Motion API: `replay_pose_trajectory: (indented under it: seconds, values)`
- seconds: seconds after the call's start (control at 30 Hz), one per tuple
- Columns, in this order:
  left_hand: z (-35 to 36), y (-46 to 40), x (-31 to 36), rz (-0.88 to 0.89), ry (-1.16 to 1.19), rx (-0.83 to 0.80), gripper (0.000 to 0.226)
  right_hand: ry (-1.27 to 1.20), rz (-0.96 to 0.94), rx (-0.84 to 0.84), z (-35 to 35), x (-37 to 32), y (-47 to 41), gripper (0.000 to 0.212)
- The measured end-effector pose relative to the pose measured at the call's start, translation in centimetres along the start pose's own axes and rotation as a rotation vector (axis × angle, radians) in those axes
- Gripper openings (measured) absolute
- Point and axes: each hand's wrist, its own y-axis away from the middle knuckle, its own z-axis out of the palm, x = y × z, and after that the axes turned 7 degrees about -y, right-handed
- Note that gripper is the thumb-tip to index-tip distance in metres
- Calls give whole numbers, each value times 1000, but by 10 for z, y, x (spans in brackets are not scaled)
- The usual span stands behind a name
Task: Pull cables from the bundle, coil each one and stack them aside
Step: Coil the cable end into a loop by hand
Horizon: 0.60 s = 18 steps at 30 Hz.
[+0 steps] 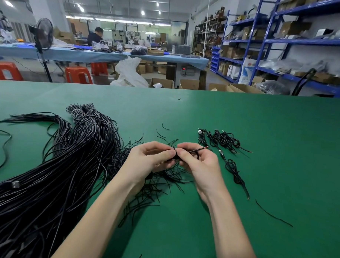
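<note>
A big bundle of black cables (54, 173) sprawls over the left of the green table (271, 117). My left hand (150, 157) and my right hand (197, 162) meet at the table's middle, and both pinch one small coiled black cable (195, 154). Its stripped reddish end sticks out to the right past my right thumb. Several coiled cables (220, 140) lie in a group to the right of my hands. One more coiled cable (236, 174) lies alone, nearer to me.
Short black tie wires (153, 186) lie scattered under and before my hands. A single loose wire (272, 214) rests at the lower right. Beyond the table's far edge stand cardboard boxes, red stools, a fan, blue shelving, and a person at another bench.
</note>
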Motion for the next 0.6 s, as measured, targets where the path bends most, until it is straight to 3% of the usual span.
replay_pose_trajectory:
  seconds: [0.13, 0.37, 0.6]
  values:
    - [-3, 1, 4, -56, -14, -22, 12, 40, -34, -38, -1, 1, 1, 16]
    - [-1, 2, 10, -193, 159, -32, 20, 78, -122, -98, 0, -1, 3, 18]
    - [-2, 0, 8, -154, 154, -8, 15, 110, -161, -83, 4, -1, 4, 16]
